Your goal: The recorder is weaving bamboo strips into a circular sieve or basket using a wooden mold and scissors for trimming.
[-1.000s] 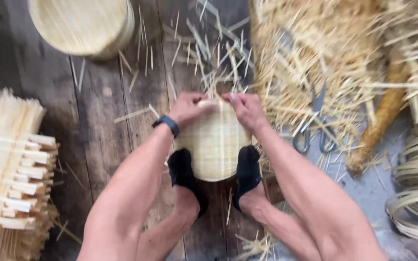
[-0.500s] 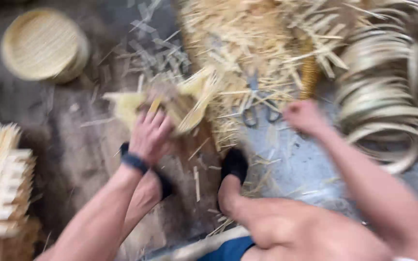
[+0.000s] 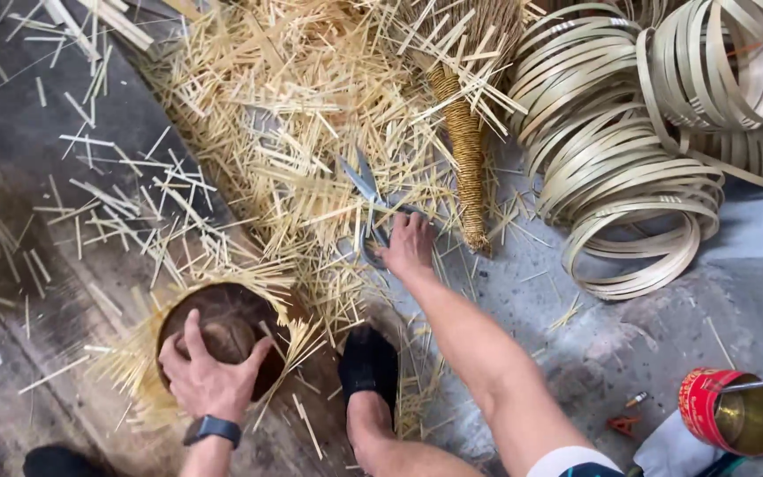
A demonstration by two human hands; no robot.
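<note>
My left hand (image 3: 207, 373) presses down on a round brown wooden mould (image 3: 227, 329) that sits on a woven bamboo piece (image 3: 139, 367) with loose strip ends sticking out around it. My right hand (image 3: 409, 245) reaches forward and closes on the handles of a pair of metal scissors (image 3: 366, 199) lying among bamboo offcuts on the floor. A dark watch is on my left wrist. My foot in a black sock (image 3: 369, 362) rests between the two hands.
A heap of bamboo strips and offcuts (image 3: 293, 106) covers the floor ahead. A straw broom (image 3: 467, 141) lies beside it. Several bamboo hoops (image 3: 638, 150) are stacked at the right. A red tin can (image 3: 724, 412) stands at the lower right.
The woven piece has come off between my feet and now lies on the floor under the mould at the left. My right hand has reached out to the scissors. The view has swung right.
</note>
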